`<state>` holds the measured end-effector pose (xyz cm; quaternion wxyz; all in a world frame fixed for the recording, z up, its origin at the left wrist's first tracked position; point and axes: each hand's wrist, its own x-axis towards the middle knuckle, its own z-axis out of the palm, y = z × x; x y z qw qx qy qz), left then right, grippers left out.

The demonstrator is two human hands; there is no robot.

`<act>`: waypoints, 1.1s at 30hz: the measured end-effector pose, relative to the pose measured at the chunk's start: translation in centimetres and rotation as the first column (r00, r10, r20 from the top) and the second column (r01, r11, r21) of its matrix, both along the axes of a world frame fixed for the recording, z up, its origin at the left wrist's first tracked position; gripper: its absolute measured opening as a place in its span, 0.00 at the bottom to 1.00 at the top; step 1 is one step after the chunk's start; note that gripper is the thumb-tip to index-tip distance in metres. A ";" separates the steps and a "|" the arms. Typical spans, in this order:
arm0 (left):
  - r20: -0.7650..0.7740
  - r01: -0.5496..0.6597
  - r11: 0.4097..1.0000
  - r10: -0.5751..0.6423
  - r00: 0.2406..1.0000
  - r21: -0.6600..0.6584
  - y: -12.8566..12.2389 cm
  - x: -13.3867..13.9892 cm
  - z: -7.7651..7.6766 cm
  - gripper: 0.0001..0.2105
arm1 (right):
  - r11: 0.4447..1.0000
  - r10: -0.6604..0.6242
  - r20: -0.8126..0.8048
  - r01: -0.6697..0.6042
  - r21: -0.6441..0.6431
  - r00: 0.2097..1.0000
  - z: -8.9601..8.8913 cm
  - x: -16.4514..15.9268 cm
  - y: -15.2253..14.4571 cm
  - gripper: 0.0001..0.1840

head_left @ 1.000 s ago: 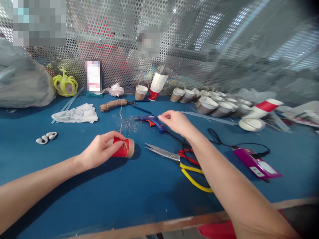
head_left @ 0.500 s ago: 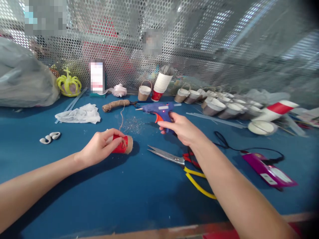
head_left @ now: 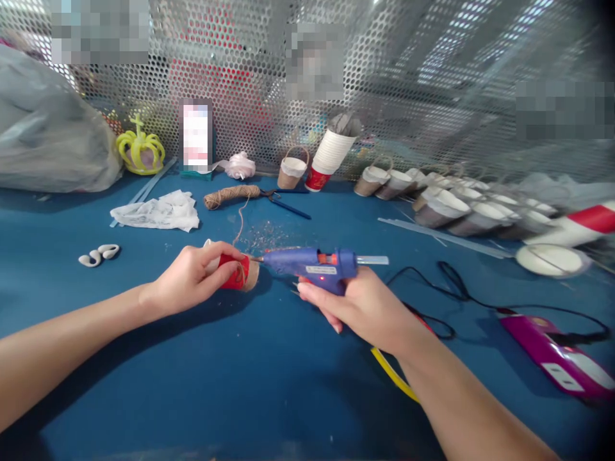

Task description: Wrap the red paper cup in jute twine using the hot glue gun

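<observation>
Lying on its side on the blue table, a red paper cup [head_left: 232, 276] with twine round its end is gripped by my left hand [head_left: 192, 275]. A strand of twine [head_left: 241, 221] runs from the cup back toward a twine bundle [head_left: 231, 196]. My right hand [head_left: 365, 301] is wrapped around a blue hot glue gun [head_left: 307, 264], a clear glue stick [head_left: 373, 260] poking from its rear. The gun's nozzle is at the twine-covered end of the cup; whether it touches cannot be told. Yellow-handled scissors [head_left: 391, 374] lie mostly hidden beneath my right forearm.
Several small cup baskets [head_left: 442, 208] stand at the back right, beside stacked white cups [head_left: 336, 146]. A purple power strip [head_left: 560, 352] and black cable [head_left: 454, 282] lie right. White cloth [head_left: 158, 211] and earbuds [head_left: 98, 255] lie left. A perforated metal screen [head_left: 259, 83] closes the back.
My right hand has brought the glue gun down and toward me, its nozzle now at the cup's end. My left hand keeps its grip on the cup. The view has shifted slightly.
</observation>
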<state>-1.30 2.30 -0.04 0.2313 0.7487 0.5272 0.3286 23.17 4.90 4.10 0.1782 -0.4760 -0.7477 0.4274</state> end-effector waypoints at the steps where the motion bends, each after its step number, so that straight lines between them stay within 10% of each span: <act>1: 0.005 0.004 1.000 -0.004 1.000 -0.004 0.0 0.0 0.0 0.13 | 1.000 -0.005 0.013 0.005 0.010 1.000 0.0 -0.1 -0.1 0.11; 33: 0.020 -0.012 1.000 0.012 1.000 -0.008 0.0 0.4 0.3 0.13 | 0.829 0.089 0.224 -0.197 0.523 0.970 -0.7 -0.1 -1.6 0.08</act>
